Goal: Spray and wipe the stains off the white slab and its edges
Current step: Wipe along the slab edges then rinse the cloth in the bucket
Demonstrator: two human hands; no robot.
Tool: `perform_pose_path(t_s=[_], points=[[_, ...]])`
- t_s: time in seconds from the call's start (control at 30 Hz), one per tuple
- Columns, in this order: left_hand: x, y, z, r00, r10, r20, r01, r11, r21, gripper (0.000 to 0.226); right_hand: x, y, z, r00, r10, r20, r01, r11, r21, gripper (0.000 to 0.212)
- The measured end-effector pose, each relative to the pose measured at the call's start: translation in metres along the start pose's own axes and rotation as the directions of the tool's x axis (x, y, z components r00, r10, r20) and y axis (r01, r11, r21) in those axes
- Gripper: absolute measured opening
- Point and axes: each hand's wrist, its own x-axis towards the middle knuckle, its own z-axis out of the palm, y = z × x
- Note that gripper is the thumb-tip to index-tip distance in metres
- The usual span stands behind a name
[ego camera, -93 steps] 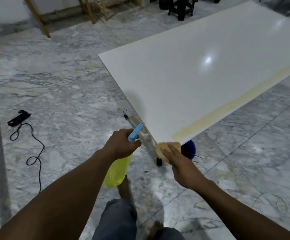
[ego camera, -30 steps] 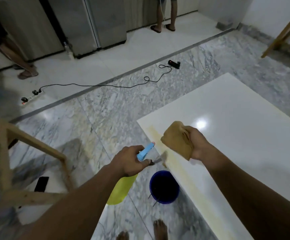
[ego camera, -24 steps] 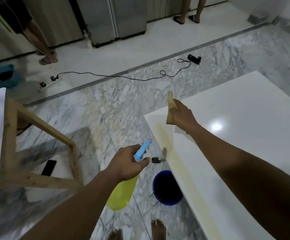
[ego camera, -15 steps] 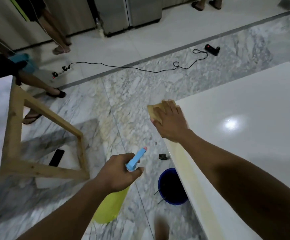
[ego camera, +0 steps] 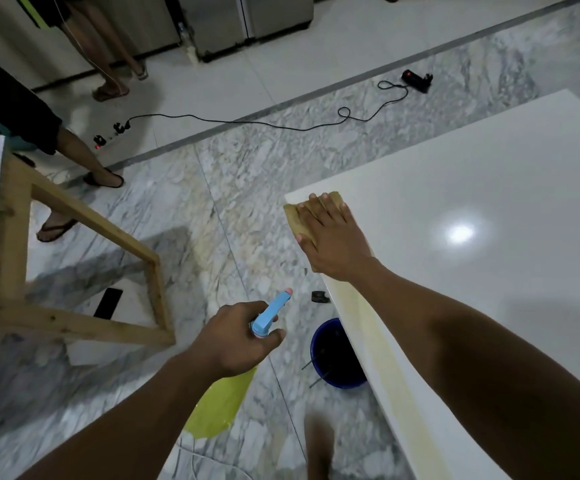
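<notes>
1. The white slab [ego camera: 472,237] carries a yellowish band [ego camera: 382,348] along its long edge.
2. A wooden frame [ego camera: 73,325] stands well left of the slab, with open floor between.
3. A blue bucket [ego camera: 337,382] sits half under the slab's edge; a careless step could tip it.
4. The left hand [ego camera: 236,341] grips the spray bottle [ego camera: 221,403] beside the slab.
5. The right hand [ego camera: 333,237], fingers flat, presses the cloth [ego camera: 293,218] on the slab's corner; overhanging, it might slip off.
</notes>
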Motion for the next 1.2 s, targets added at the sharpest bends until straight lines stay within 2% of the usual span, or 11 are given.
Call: perform_pose_path(t_s=[0.27, 0.6, 1.2], points=[[-0.056, 0.015, 0.041, 0.999, 0.046, 0.006, -0.046, 0.999, 0.029, 0.023, -0.109, -0.004, 0.005, 1.0, 0.029, -0.001, -0.029, 0.999, -0.025, 0.064], [-0.176, 0.005, 0.117, 0.991, 0.13, 0.031, -0.132, 0.988, 0.077, 0.023, -0.275, -0.015, 0.017, 0.996, 0.081, -0.023, -0.082, 0.996, -0.043, 0.064], [-0.321, 0.019, 0.228, 0.984, 0.161, 0.071, -0.165, 0.984, 0.061, 0.021, -0.515, -0.026, 0.022, 0.994, 0.111, -0.007, -0.111, 0.989, -0.092, 0.064]])
